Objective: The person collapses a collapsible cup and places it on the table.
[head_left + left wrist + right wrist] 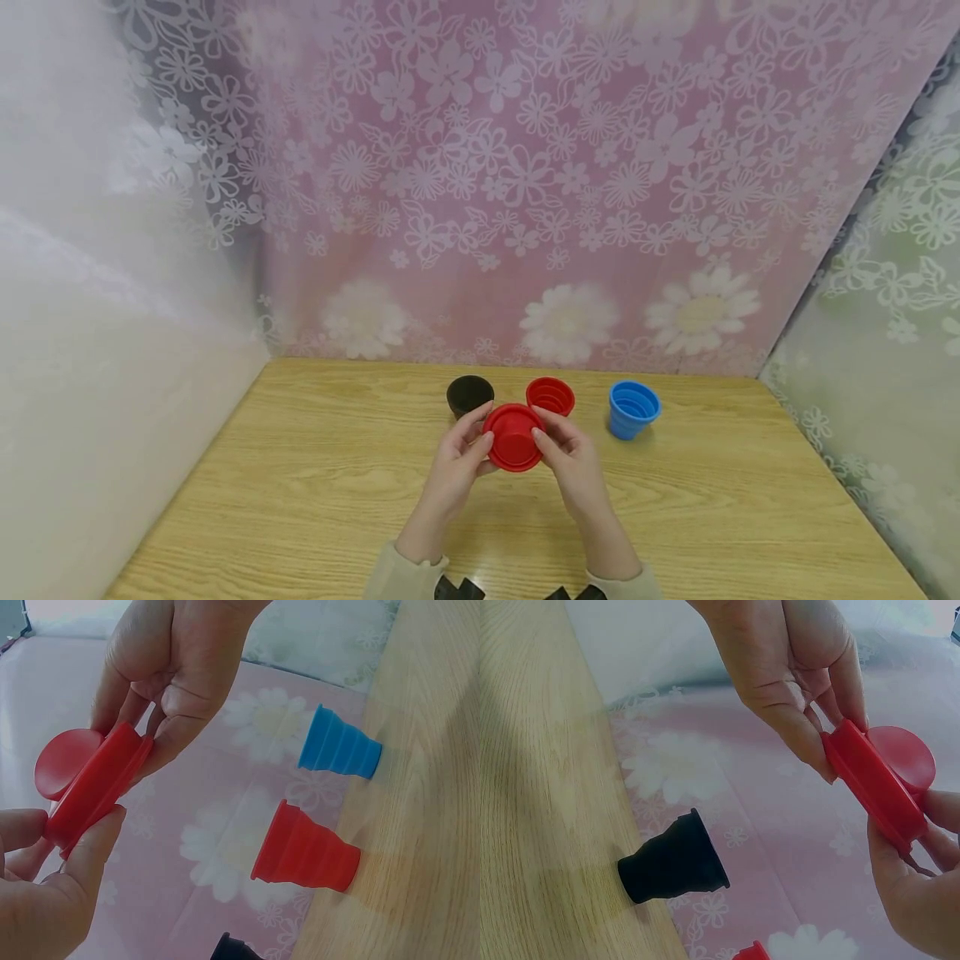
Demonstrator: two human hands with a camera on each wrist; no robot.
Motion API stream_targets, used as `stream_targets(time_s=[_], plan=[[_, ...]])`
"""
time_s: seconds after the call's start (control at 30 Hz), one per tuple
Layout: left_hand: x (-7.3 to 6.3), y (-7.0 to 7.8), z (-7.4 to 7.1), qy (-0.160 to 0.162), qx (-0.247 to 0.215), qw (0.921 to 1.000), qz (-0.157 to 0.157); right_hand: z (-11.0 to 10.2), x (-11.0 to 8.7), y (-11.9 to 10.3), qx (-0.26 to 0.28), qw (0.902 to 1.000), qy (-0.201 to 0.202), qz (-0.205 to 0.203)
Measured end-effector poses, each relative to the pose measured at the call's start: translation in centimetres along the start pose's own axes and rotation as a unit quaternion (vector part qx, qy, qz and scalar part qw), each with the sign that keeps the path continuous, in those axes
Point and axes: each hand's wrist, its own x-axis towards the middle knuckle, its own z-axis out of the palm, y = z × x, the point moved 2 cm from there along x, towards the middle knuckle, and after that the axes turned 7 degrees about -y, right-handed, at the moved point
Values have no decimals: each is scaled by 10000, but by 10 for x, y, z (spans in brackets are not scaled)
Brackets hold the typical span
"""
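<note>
Both hands hold a red collapsible cup (514,439) folded nearly flat, raised in front of me. My left hand (454,457) pinches its left edge between thumb and fingers. On the opposite edge, my right hand (574,465) does the same. Seen edge-on in the left wrist view, the folded cup (101,787) has a thick rim, with a round disc-like part bulging from one side. Beyond the hands stand three unfolded cups: a black cup (470,395), a red cup (551,396) and a blue cup (633,409). The fingers partly cover the black and red ones.
The cups stand on a wood-grain table (322,475). A pink flowered curtain (480,208) hangs along its back edge. Pale sheets flank it, a whitish one (112,317) on the left and a flowered one (885,358) on the right.
</note>
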Motion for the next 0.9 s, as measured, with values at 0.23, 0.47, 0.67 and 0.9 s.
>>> stream_targets(time_s=[0.23,0.47,0.67,0.9], plan=[[-1,0,1,68,45,10000,-21,-1,0,1,30,9999,-73,-103],[-1,1,2,156,40,9999,49,1,0,2,-102,9987,-447,-222],[-1,-1,2,-58,59,10000,40,3,-1,3,-155,9981,-574,-131],[-1,-5,-1,-315,226,9990,-209,3,0,4,-88,9972,-737,38]])
